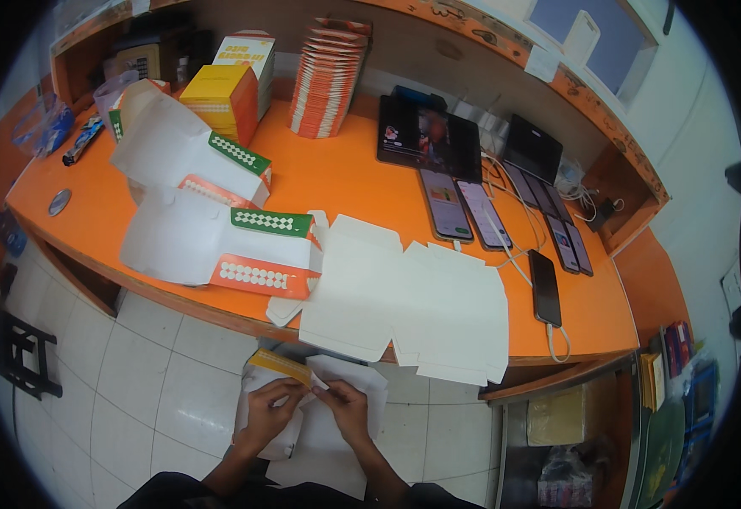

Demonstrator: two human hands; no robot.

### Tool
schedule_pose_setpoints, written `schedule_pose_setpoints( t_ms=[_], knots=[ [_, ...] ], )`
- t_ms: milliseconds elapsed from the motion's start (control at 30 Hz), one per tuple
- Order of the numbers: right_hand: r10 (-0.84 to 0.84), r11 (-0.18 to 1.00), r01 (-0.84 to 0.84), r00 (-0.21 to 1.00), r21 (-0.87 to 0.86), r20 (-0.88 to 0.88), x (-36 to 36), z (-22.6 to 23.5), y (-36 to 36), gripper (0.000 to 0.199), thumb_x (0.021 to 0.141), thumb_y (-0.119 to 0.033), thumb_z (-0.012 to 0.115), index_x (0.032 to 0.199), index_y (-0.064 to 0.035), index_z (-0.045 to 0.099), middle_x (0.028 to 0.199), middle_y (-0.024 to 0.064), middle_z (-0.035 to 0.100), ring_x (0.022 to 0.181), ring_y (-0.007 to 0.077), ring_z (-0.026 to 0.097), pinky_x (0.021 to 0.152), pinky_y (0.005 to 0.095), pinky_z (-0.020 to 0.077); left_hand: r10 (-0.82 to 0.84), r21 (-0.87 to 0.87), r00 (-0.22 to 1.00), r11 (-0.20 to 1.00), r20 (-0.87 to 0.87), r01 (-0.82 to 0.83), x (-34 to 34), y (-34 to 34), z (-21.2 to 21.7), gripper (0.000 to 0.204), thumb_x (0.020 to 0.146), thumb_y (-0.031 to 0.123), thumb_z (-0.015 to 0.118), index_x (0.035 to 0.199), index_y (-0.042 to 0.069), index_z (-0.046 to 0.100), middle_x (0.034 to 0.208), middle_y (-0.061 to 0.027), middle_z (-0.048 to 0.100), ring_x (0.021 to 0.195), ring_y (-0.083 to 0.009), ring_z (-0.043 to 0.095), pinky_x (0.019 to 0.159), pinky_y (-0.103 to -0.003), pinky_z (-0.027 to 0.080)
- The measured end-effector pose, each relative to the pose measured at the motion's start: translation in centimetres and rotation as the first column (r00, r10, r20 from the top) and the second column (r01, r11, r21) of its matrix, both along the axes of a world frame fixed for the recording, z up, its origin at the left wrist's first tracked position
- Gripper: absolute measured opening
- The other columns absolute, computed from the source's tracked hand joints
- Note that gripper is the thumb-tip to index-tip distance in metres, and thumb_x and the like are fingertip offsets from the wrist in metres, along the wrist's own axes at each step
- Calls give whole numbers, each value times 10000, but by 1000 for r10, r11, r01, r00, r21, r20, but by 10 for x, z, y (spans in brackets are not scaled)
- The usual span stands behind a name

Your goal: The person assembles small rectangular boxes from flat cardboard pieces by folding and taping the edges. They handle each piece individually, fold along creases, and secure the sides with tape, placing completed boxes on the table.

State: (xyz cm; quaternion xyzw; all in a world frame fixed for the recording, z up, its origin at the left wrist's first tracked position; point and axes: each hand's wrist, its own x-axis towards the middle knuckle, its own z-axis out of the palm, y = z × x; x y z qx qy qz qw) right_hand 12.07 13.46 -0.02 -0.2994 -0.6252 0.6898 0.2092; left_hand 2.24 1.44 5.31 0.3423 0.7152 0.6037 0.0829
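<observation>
A partly folded cardboard box (353, 371), white inside with a yellow side panel, is below the table's front edge. My left hand (267, 411) is closed on the yellow panel, its fingers pinching near the corner. Beside it, my right hand (348, 414) pinches a small white flap of the same box at that corner. The box's lower part is partly covered by my hands and forearms. Nearest on the table is a flat white unfolded carton sheet (438, 305), hanging over the front edge. Left of it lie two open folded boxes (269, 276) (239, 161) with green and orange sides.
On the orange table (337, 170) stand a tall stack of folded cartons (328, 81) and a yellow box (222, 97). At the right are a tablet (428, 140), several phones (447, 208) and white cables (532, 229). A black stool (23, 352) stands on the floor.
</observation>
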Motion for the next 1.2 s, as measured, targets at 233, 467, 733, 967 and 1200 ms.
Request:
schedule_pose_setpoints(
  t_ms=[233, 467, 733, 967, 1200],
  knots=[
    [1, 998, -5, 998, -59, -60, 1, -5, -3, 164, 816, -76, 712, 949, 17, 687, 935, 54, 671, 825, 108, 614, 758, 227, 475, -21, -18, 1000, 1000, 16, 21, 0, 0, 1, 71, 775, 14, 704, 844, -1, 712, 886, -118, 702, 807, -197, 688, 711, -282, 536],
    [20, 995, -25, 998, -97, -54, 2, -12, 4, 145, 820, -75, 706, 931, 17, 688, 902, 44, 666, 794, 92, 593, 727, 210, 459, -183, -18, 982, 983, 55, 184, -8, -1, -6, 131, 780, 31, 707, 910, 20, 706, 929, -114, 686, 844, -211, 673, 730, -282, 514],
    [42, 990, -47, 998, -135, -38, 5, -3, 6, 98, 842, -66, 677, 914, -2, 697, 842, 27, 666, 791, 69, 574, 741, 205, 432, -173, -76, 978, 980, 113, 182, -7, 0, -6, 125, 792, 33, 696, 916, 30, 704, 947, -113, 680, 859, -211, 666, 728, -284, 506],
    [81, 979, -90, 995, -182, -53, 5, 4, 7, 167, 842, -104, 694, 958, 17, 683, 872, 27, 654, 799, 74, 567, 734, 201, 440, -175, -75, 984, 981, 28, 177, -13, -3, -9, 120, 774, 25, 708, 893, 30, 699, 959, -117, 678, 870, -222, 671, 742, -285, 504],
    [93, 980, -99, 995, -173, -45, 7, 2, 8, 153, 840, -114, 701, 929, 8, 681, 850, 18, 652, 789, 70, 567, 717, 201, 438, -124, -104, 991, 986, 59, 130, -11, -5, -13, 120, 762, 25, 718, 880, 24, 695, 931, -114, 688, 868, -221, 673, 759, -293, 506]
  ],
)
